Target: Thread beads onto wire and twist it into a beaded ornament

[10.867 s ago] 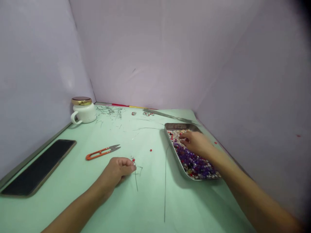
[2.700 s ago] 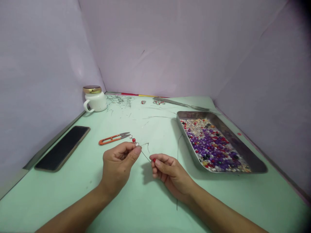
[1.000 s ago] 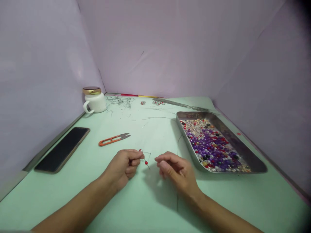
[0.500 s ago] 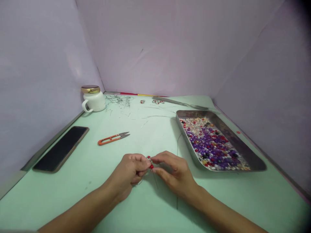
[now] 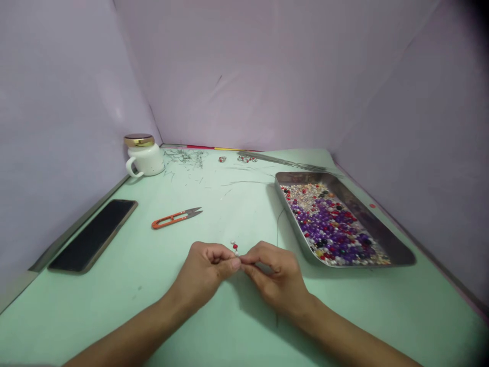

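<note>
Single head-worn view, looking forward and down from behind and above the two bare hands (image 5: 210,270) (image 5: 273,278). Hands sit below frame centre at close range; forearms enter from the bottom edge. Pale lilac walls (image 5: 244,71) beyond the hands fill the upper part. No second view shares the scene.

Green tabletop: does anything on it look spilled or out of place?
Thin dark scraps, perhaps wire, lie strewn beside the white mug, and a lone red spot, possibly a stray bead, sits right of the metal tray.
</note>
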Action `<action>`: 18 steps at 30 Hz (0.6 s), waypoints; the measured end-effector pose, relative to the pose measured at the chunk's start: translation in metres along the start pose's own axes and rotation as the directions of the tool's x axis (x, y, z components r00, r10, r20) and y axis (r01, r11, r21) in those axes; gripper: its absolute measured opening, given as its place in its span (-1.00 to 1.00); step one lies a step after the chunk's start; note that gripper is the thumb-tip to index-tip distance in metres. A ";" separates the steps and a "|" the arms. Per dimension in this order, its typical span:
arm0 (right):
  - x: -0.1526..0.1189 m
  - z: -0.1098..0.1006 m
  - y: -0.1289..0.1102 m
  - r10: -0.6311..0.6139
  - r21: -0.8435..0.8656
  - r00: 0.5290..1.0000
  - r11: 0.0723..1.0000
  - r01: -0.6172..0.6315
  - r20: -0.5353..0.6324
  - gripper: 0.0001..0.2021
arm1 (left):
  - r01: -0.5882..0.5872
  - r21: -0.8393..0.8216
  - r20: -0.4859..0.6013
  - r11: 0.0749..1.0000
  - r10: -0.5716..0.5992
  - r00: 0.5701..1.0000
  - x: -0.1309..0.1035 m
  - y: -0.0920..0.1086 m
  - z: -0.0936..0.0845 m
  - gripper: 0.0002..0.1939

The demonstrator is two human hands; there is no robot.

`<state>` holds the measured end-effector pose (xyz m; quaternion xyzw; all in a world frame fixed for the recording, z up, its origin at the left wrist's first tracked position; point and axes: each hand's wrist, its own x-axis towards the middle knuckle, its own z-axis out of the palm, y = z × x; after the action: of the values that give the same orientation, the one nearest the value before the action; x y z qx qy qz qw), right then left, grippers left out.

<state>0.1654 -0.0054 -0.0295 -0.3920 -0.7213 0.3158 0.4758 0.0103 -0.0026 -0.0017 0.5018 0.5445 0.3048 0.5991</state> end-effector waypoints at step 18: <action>-0.006 0.002 -0.005 0.373 0.284 0.490 0.485 -0.827 0.788 -0.81 | 0.126 0.212 0.697 0.969 -0.240 0.675 0.007 -0.001 -0.031 -0.98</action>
<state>0.1640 -0.0134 -0.0284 -0.3167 -0.4772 0.8060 0.1492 -0.0181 0.0121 -0.0017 0.5658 0.3356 -0.0178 0.7529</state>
